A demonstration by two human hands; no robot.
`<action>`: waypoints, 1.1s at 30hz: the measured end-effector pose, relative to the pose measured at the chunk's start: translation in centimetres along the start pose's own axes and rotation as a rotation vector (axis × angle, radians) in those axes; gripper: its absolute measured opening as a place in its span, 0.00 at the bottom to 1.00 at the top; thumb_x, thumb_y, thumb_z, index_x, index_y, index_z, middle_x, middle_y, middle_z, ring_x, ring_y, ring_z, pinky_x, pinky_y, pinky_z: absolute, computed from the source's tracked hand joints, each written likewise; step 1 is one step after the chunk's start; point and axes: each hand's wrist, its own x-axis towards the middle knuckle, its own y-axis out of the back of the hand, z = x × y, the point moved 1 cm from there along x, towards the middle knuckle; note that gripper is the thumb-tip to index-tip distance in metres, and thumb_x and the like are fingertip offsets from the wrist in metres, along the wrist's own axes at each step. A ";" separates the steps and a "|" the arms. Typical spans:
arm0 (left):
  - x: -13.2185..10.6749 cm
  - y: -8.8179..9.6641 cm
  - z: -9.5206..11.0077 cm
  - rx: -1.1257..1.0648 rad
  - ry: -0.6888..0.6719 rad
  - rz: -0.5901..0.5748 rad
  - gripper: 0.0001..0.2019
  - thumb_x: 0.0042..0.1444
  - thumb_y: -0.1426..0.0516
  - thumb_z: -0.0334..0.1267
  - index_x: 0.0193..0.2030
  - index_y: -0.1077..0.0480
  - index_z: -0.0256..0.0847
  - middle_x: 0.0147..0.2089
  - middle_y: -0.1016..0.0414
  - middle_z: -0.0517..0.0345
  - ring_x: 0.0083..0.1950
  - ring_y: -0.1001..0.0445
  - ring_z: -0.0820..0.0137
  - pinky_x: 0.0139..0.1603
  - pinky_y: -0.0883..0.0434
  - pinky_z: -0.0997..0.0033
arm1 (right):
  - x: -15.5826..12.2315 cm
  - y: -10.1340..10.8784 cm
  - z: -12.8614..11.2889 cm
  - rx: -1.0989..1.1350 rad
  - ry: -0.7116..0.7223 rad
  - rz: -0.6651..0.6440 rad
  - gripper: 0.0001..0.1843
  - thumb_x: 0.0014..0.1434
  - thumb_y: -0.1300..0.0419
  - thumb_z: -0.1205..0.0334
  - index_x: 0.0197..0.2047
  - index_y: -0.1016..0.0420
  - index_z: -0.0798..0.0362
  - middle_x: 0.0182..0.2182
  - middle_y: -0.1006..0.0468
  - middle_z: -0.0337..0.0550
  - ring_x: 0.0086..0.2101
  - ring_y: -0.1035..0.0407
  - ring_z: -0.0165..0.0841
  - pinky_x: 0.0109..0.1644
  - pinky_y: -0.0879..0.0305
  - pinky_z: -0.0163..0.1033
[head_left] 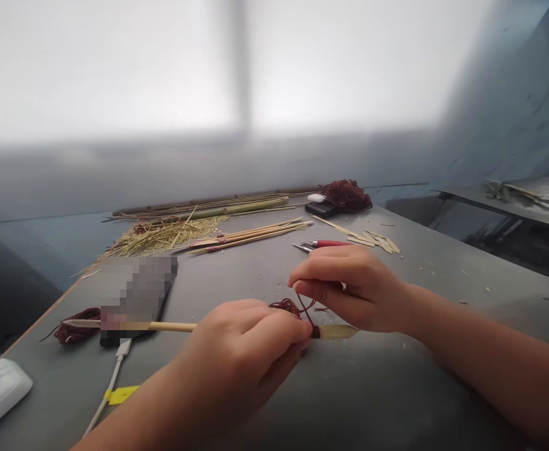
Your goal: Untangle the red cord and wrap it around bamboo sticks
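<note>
My left hand (256,344) is closed around a thin bamboo stick (173,327) that lies crosswise above the table. At the stick's right end, dark red cord (316,332) is wound around it beside a flat, pale, pointed piece (338,331). My right hand (359,288) pinches a strand of that cord between thumb and fingertips, pulled up from the winding. Loose loops of the cord (284,305) show behind my left fingers. The fingers hide the middle of the stick. Its left end passes over a blurred-out phone-like device (138,294).
Behind my hands lie several finished sticks (260,235), a red-handled tool (326,243) and pale slivers (382,241). Straw-like shavings (175,235) pile up at the back left. Cord bundles (347,195) sit at the back, and a white cable (112,382) runs at the left.
</note>
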 end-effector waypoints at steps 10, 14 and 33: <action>0.3 1.4 -0.5 0.182 0.106 0.294 0.04 0.61 0.41 0.29 0.40 0.27 0.41 0.35 0.17 0.60 0.33 0.21 0.72 0.36 0.27 0.76 | -0.6 -2.5 0.0 0.165 -0.069 -0.281 0.11 0.65 0.51 0.69 0.29 0.36 0.54 0.25 0.32 0.37 0.26 0.41 0.27 0.31 0.45 0.33; 0.4 0.9 -1.1 0.227 0.135 0.142 0.06 0.64 0.44 0.31 0.37 0.26 0.40 0.32 0.18 0.58 0.31 0.22 0.71 0.32 0.30 0.74 | -1.0 -2.7 -1.4 0.041 0.067 -0.213 0.11 0.61 0.52 0.74 0.31 0.34 0.53 0.24 0.30 0.38 0.25 0.40 0.28 0.30 0.45 0.34; 0.1 0.9 1.2 0.058 0.059 0.169 0.08 0.62 0.44 0.26 0.42 0.31 0.44 0.31 0.21 0.65 0.29 0.24 0.76 0.34 0.29 0.79 | 0.4 -1.2 -0.1 0.729 -0.500 -0.301 0.17 0.62 0.40 0.53 0.26 0.34 0.54 0.23 0.37 0.35 0.26 0.42 0.27 0.28 0.43 0.33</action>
